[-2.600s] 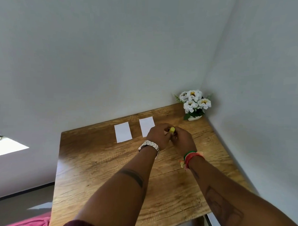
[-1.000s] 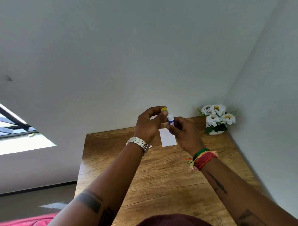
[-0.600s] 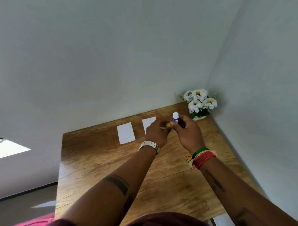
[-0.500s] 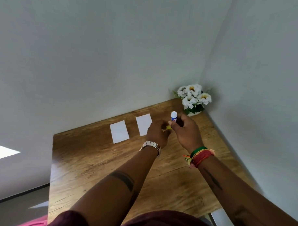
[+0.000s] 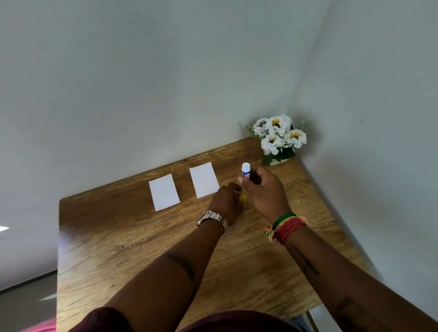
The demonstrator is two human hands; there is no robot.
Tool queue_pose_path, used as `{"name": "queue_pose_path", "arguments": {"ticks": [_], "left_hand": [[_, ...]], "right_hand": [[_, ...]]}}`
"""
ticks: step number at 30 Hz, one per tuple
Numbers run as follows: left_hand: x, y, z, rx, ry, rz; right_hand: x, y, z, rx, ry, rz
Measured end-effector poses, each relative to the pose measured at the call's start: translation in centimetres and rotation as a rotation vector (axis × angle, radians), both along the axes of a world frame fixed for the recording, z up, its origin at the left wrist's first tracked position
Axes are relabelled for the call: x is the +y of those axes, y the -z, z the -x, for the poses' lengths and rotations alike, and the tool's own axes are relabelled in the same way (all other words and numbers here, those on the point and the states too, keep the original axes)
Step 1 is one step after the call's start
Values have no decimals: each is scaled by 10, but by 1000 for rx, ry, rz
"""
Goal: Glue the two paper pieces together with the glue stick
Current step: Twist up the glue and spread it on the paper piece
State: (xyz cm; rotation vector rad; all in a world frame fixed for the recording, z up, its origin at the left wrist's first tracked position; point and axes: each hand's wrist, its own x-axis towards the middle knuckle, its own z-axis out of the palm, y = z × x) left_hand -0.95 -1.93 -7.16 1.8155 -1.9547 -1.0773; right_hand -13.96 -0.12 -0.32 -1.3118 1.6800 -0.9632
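Since 0.5 s ago, yellow cap (image 5: 243, 198) has been lowered nearer the wooden table (image 5: 125, 247), pinched in left hand (image 5: 225, 201). Flower pot (image 5: 278, 140) stands beyond the grip; nothing blocks it. Glue stick (image 5: 245, 170) is held upright, white tip up, clamped in right hand (image 5: 264, 192). Two paper pieces (image 5: 164, 192) lie flat, left of grip.

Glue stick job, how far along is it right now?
Done: the glue stick is uncapped, upright in the right hand, while the left hand holds the yellow cap low over the table. In hand: the cap looks about to be set down. Left: the two paper pieces lie flat and apart, no glue visibly on them, so gluing and pressing them together remain.
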Motion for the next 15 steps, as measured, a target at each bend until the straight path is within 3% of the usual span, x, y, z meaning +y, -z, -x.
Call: {"name": "queue_pose_path", "arguments": {"ticks": [3, 8, 15], "left_hand": [[5, -19, -13, 89, -136, 63], [14, -81, -38, 444, -483, 166], [47, -121, -70, 578, -474, 186]], "right_hand": [[-2, -4, -9, -21, -27, 6], [3, -21, -34, -108, -103, 26], [27, -41, -69, -179, -188, 88]]}}
